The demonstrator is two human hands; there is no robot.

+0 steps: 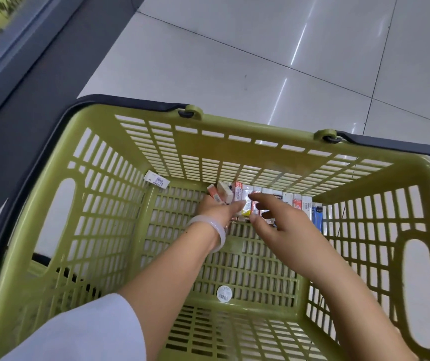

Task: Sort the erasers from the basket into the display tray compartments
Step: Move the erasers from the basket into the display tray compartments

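White tiles; basket erasers stand on end; left hand fingers clasp some, right hand fingers relaxed.

Olive-green shopping basket, its walls and floor a lattice of slots, with dark navy handles folded along the rim. Along the far wall, a row of erasers: white sleeves, red-and-white sleeves, one with a yellow patch, and dark blue ones at the right end. A round white barcode sticker on the basket floor, a white printed label in the left corner. Pale translucent bangle on the left wrist, white sleeve below. Glossy light grey floor tiles with thin dark joints and white streaks of reflection.
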